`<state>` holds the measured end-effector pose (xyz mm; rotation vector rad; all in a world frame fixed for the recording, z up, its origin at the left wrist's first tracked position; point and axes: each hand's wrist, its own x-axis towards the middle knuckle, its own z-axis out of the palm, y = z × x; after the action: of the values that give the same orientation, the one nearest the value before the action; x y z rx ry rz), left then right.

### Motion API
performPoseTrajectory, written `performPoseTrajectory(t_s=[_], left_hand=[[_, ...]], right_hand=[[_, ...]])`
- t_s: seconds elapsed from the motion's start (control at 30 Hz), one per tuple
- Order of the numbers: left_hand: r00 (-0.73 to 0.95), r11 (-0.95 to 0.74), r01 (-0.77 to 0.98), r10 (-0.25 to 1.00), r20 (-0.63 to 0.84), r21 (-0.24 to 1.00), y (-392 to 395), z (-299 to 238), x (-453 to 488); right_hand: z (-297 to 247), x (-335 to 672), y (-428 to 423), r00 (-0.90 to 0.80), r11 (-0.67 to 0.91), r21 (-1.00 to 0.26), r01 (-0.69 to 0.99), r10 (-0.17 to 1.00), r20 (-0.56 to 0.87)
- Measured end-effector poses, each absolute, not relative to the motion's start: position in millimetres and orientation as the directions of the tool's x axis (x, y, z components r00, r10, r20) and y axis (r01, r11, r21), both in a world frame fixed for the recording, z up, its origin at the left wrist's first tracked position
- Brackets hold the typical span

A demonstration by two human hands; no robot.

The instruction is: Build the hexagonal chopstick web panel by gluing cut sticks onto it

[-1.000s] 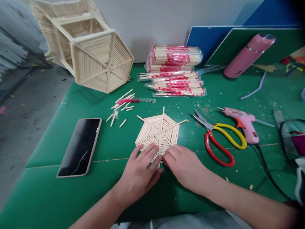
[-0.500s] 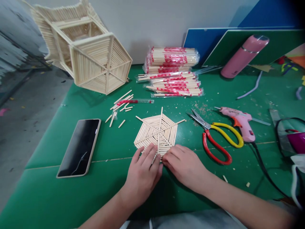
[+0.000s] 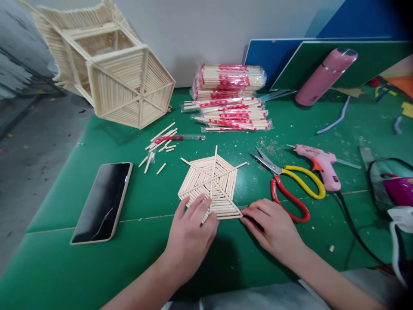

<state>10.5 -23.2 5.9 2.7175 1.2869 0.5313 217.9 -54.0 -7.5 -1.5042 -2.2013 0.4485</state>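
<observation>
A flat hexagonal panel of thin wooden sticks point(image 3: 222, 172) lies on the table, with crossing spokes that stick out past its upper edges. My left hand point(image 3: 195, 228) rests over the panel's lower left part, fingers spread and pressing down, hiding that portion. At the lower right corner, the thumb and fingertips of my right hand point(image 3: 271, 226) close around the end of a wooden stick point(image 3: 227, 217) along the bottom edge. Red-and-yellow-handled scissors point(image 3: 284, 181) lie just beyond my right hand, blades apart.
A stick-built lantern-like structure point(image 3: 135, 92) stands back left. Packs of wrapped chopsticks point(image 3: 230, 99) lie at the back. A phone point(image 3: 101, 202) and cut sticks point(image 3: 163, 137) are left; a pink glue gun point(image 3: 321, 163), its cord, and a pink flask point(image 3: 325, 77) are right.
My right hand has moved right along the panel's bottom edge to its lower right corner, uncovering the lower sticks. My left hand stays on the panel. The view has shifted slightly.
</observation>
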Motion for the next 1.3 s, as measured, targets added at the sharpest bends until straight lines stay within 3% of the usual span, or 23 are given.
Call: performPoseTrajectory(t_s=[0.17, 0.47, 0.87, 1.3], left_hand=[[0.605, -0.644, 0.74, 0.763, 0.227, 0.191, -21.9, 7.5, 14.1], [0.73, -0.73, 0.681, 0.683, 0.019, 0.054, -20.3, 10.9, 17.1], [0.736, -0.738, 0.674, 0.668, -0.11, 0.024, -22.1, 8.1, 15.7], [0.742, -0.737, 0.67, 0.666, -0.077, 0.087, -21.9, 6.5, 15.3]], right_hand=[[-7.4, 216.6, -52.2, -0.307, 0.352, -0.503, 0.789, 0.936, 0.174], [-8.3, 217.4, -52.7, -0.323, 0.371, -0.473, 0.799, 0.928, 0.183], [-6.9, 215.1, -49.9, -0.337, 0.384, -0.445, 0.809, 0.924, 0.183], [-7.6, 216.9, -46.7, -0.382, 0.424, -0.453, 0.784, 0.905, 0.187]])
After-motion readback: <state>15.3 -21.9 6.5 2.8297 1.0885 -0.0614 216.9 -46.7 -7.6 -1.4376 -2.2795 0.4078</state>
